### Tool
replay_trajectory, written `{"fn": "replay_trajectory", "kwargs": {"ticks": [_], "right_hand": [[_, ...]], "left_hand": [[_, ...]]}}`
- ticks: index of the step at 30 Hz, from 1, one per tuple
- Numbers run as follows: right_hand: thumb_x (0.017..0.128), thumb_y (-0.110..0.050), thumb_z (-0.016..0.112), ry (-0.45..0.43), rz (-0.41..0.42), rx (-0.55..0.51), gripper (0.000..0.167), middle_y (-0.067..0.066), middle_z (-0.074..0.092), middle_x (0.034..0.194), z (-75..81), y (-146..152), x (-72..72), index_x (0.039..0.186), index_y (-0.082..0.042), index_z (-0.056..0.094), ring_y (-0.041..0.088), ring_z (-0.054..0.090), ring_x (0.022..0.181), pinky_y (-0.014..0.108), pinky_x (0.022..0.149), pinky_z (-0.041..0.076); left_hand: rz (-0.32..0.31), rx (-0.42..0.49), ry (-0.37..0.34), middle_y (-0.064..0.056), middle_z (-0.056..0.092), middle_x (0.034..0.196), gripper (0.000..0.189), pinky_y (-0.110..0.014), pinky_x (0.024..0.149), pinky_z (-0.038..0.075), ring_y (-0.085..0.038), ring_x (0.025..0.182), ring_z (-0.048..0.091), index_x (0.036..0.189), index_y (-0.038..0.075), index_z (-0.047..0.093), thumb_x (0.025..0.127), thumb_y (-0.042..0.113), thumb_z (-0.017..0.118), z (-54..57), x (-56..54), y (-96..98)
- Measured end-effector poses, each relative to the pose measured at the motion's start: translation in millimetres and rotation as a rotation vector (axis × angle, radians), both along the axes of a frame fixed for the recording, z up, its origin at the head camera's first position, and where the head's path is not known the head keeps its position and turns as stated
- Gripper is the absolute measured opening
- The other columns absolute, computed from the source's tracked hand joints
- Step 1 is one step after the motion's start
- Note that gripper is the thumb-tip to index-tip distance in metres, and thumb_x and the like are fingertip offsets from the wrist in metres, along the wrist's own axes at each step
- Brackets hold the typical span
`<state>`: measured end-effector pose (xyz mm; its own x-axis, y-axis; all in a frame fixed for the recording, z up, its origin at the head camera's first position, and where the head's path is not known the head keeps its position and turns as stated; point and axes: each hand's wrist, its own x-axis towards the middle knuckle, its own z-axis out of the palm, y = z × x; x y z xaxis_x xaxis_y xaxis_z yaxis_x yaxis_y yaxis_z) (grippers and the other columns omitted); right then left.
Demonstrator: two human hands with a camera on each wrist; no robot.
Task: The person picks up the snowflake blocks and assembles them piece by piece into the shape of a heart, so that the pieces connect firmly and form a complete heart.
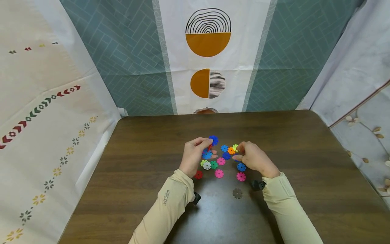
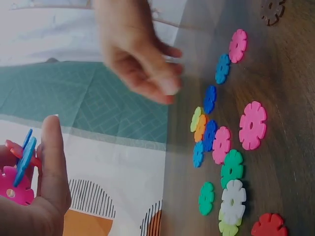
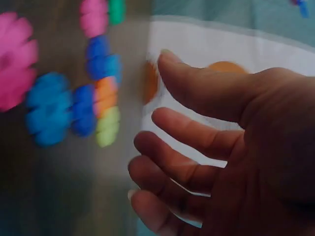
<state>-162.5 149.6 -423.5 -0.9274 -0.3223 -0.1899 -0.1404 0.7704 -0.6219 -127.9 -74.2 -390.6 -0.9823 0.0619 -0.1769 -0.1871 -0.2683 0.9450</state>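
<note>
My left hand (image 1: 191,155) pinches a small cluster of interlocked notched plastic flower discs, raised above the table. A dark blue disc (image 1: 214,140) stands at its top, with a red disc (image 1: 209,147) and a lighter blue disc (image 1: 207,155) below. The left wrist view also shows a pink disc (image 2: 14,189) in this cluster. My right hand (image 1: 257,160) hovers with nothing in it, thumb and fingers apart and loosely bent in the right wrist view. Nearest under it are a lime disc (image 1: 235,147), an orange disc (image 1: 231,150) and a blue disc (image 1: 241,167).
More discs lie loose on the brown wooden table (image 1: 137,176): a pink disc (image 1: 219,173), a red disc (image 1: 198,174), a white disc (image 1: 207,165), a green disc (image 1: 214,164). A dark grey disc (image 1: 237,193) lies nearest my body. Patterned cloth (image 1: 137,61) hangs behind.
</note>
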Motion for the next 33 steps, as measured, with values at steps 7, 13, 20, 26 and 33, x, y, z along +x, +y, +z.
{"fn": "replay_trajectory", "kwargs": {"ticks": [7, 13, 20, 26, 33], "right_hand": [[0.086, -0.03, 0.075, -0.054, -0.031, 0.133, 0.044, 0.008, 0.063, 0.095, -23.1, 3.4, -3.2, 0.113, 0.002, 0.062, 0.02, 0.054, 0.07, 0.034, 0.062, 0.048], [0.086, -0.028, 0.076, -0.06, -0.057, 0.168, 0.045, 0.008, 0.063, 0.094, -33.0, 0.6, -4.8, 0.116, 0.003, 0.064, 0.019, 0.051, 0.063, 0.031, 0.055, 0.041], [0.087, -0.026, 0.075, -0.035, -0.089, 0.161, 0.035, 0.008, 0.058, 0.084, -32.2, -1.3, -3.0, 0.108, 0.0, 0.068, 0.019, 0.05, 0.06, 0.03, 0.049, 0.039], [0.086, -0.023, 0.075, -0.045, -0.095, 0.131, 0.036, 0.007, 0.055, 0.082, -32.7, -0.8, -5.3, 0.111, 0.002, 0.066, 0.02, 0.049, 0.06, 0.03, 0.049, 0.038], [0.089, -0.015, 0.072, -0.069, -0.144, 0.0, 0.025, 0.009, 0.058, 0.087, -33.0, -1.3, -5.6, 0.102, -0.001, 0.057, 0.022, 0.052, 0.069, 0.031, 0.06, 0.046]], "left_hand": [[0.024, 0.047, 0.003, -0.015, 0.068, 0.089, 0.037, -0.048, 0.071, 0.058, -0.023, 0.065, 0.069, 0.107, -0.002, 0.07, 0.089, 0.03, 0.072, -0.9, -0.6, -0.2], [0.052, 0.006, 0.016, -0.012, 0.069, 0.081, 0.037, -0.043, 0.067, 0.059, -0.023, 0.064, 0.067, 0.103, -0.003, 0.072, 0.088, 0.031, 0.073, -1.7, -0.6, -1.5], [0.098, -0.113, 0.023, -0.008, 0.067, 0.073, 0.034, -0.028, 0.064, 0.055, -0.021, 0.064, 0.063, 0.095, -0.001, 0.074, 0.088, 0.032, 0.073, 0.0, -0.5, -2.9], [0.109, -0.134, 0.035, -0.021, 0.066, 0.08, 0.028, -0.025, 0.06, 0.05, -0.021, 0.063, 0.059, 0.091, 0.0, 0.074, 0.088, 0.029, 0.072, 1.1, 0.0, -2.2], [0.121, -0.143, 0.037, -0.026, 0.065, 0.085, 0.024, -0.024, 0.059, 0.049, -0.035, 0.072, 0.059, 0.088, 0.001, 0.072, 0.09, 0.024, 0.07, 2.7, 0.5, -1.8]]}}
